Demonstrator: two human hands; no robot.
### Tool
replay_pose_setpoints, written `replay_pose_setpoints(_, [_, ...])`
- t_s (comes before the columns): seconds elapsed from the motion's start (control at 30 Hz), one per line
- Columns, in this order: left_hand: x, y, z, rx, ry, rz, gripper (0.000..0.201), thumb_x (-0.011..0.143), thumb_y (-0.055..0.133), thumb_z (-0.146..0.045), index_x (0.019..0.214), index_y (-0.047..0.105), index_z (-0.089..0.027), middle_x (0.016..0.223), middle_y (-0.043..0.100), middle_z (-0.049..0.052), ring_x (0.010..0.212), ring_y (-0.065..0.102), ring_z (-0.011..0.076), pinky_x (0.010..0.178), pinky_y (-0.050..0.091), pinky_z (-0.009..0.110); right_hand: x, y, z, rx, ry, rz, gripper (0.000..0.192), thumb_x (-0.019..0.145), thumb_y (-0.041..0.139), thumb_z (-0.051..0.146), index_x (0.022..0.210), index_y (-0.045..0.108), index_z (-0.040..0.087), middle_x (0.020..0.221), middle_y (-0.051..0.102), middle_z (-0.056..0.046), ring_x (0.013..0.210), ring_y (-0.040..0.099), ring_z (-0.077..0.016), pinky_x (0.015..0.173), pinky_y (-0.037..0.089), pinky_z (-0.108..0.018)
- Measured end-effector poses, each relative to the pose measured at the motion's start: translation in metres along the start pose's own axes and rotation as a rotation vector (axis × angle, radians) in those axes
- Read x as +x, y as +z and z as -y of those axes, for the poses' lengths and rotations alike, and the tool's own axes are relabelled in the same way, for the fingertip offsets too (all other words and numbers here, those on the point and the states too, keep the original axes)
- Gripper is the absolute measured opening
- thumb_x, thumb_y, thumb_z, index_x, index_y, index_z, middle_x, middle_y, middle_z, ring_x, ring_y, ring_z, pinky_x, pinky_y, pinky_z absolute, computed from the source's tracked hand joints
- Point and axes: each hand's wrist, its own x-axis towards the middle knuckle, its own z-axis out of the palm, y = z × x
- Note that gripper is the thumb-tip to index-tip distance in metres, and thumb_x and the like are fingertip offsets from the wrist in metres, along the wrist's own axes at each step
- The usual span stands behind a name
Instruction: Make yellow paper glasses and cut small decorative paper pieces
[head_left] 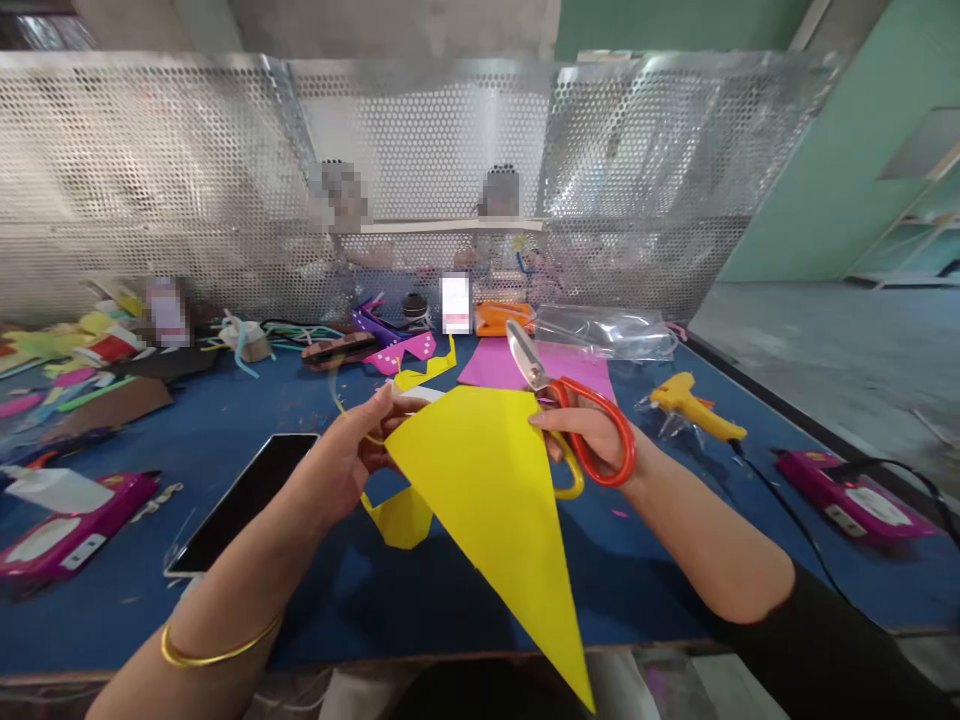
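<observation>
My left hand (352, 455) pinches the left upper edge of a large yellow paper triangle (495, 500) that hangs point-down over the table's near edge. A curled yellow offcut strip (401, 515) dangles below that hand. My right hand (589, 435) grips orange-and-yellow-handled scissors (559, 400); their blades point up and away at the paper's upper right corner. A pink sheet (499, 365) lies flat on the blue table (420, 590) behind the paper.
A black phone (244, 500) lies left of my forearm. A yellow glue gun (694, 405) and a magenta box (855, 495) sit at the right, another magenta box (71, 535) at the left. Craft scraps line the perforated metal screen (420, 170), behind which people sit.
</observation>
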Motion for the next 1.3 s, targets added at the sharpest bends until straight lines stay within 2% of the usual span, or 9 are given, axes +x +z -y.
replay_pose_setpoints(0.17, [-0.001,0.006,-0.023,0.058,-0.081,0.255,0.051,0.062,0.081,-0.058,0.095,0.079,-0.02,0.1,0.078,0.011,0.093,0.073,0.0301,0.075,0.058,0.033,-0.003,-0.005,0.0,-0.021,-0.006,0.093,0.031,0.07,0.071,0.029,0.098,0.061,0.018,0.054,0.06,0.007,0.041,0.054,-0.0099,0.043,0.042,-0.022])
replay_pose_setpoints(0.33, [0.0,0.026,-0.014,0.258,-0.298,0.412,0.04,0.057,0.088,-0.039,0.092,0.079,-0.021,0.093,0.079,0.01,0.082,0.075,0.0273,0.073,0.06,0.034,-0.003,-0.005,0.001,-0.063,-0.061,0.081,0.037,0.07,0.074,0.032,0.102,0.062,0.018,0.057,0.06,0.007,0.045,0.055,-0.0108,0.046,0.044,-0.023])
replay_pose_setpoints(0.4, [0.001,0.028,-0.009,0.271,-0.3,0.34,0.037,0.057,0.088,-0.038,0.087,0.078,-0.019,0.089,0.079,0.01,0.075,0.075,0.0255,0.069,0.06,0.033,-0.004,-0.006,0.004,-0.083,-0.09,0.027,0.039,0.071,0.076,0.036,0.103,0.061,0.019,0.06,0.058,0.007,0.047,0.055,-0.0106,0.048,0.044,-0.024])
replay_pose_setpoints(0.57, [0.007,0.012,-0.008,0.134,-0.023,-0.029,0.043,0.052,0.091,-0.039,0.087,0.075,-0.018,0.085,0.079,0.008,0.074,0.074,0.0253,0.063,0.06,0.031,-0.009,-0.017,0.01,-0.147,-0.123,-0.032,0.045,0.073,0.076,0.047,0.104,0.061,0.018,0.074,0.065,0.002,0.052,0.056,-0.0105,0.052,0.046,-0.027])
replay_pose_setpoints(0.67, [0.01,0.004,-0.009,0.083,0.055,-0.126,0.047,0.053,0.091,-0.039,0.091,0.074,-0.017,0.088,0.079,0.008,0.074,0.074,0.026,0.064,0.06,0.033,-0.01,-0.021,0.006,-0.191,-0.112,-0.043,0.042,0.07,0.08,0.044,0.1,0.064,0.019,0.07,0.061,0.004,0.055,0.055,-0.0105,0.053,0.045,-0.026])
replay_pose_setpoints(0.97, [0.011,0.003,0.001,0.037,0.092,-0.201,0.044,0.054,0.091,-0.038,0.089,0.073,-0.017,0.085,0.078,0.007,0.074,0.072,0.0251,0.061,0.058,0.03,-0.007,-0.012,-0.006,-0.211,-0.072,-0.122,0.035,0.066,0.077,0.028,0.099,0.066,0.021,0.071,0.056,0.006,0.054,0.058,-0.0107,0.055,0.054,-0.029])
replay_pose_setpoints(1.07, [0.01,0.005,-0.003,-0.128,0.113,-0.229,0.043,0.061,0.086,-0.045,0.092,0.073,-0.017,0.087,0.077,0.007,0.077,0.072,0.0227,0.065,0.058,0.028,-0.007,-0.011,-0.009,-0.209,-0.101,-0.179,0.035,0.067,0.077,0.027,0.1,0.066,0.022,0.072,0.057,0.006,0.055,0.058,-0.0103,0.056,0.055,-0.029])
replay_pose_setpoints(1.2, [0.008,0.011,0.0,-0.415,0.155,-0.111,0.057,0.071,0.074,-0.063,0.103,0.072,-0.017,0.099,0.077,0.007,0.087,0.07,0.0215,0.07,0.057,0.028,-0.006,-0.008,-0.013,-0.194,-0.174,-0.292,0.038,0.07,0.076,0.031,0.105,0.065,0.023,0.079,0.06,0.004,0.057,0.06,-0.0102,0.059,0.057,-0.03])
replay_pose_setpoints(1.3, [0.009,0.019,0.011,-0.412,0.137,-0.048,0.054,0.059,0.087,-0.05,0.098,0.073,-0.017,0.094,0.077,0.006,0.084,0.07,0.0201,0.069,0.057,0.027,-0.007,-0.002,-0.014,-0.182,-0.217,-0.337,0.038,0.071,0.075,0.033,0.106,0.064,0.023,0.079,0.06,0.004,0.056,0.06,-0.0105,0.058,0.057,-0.029])
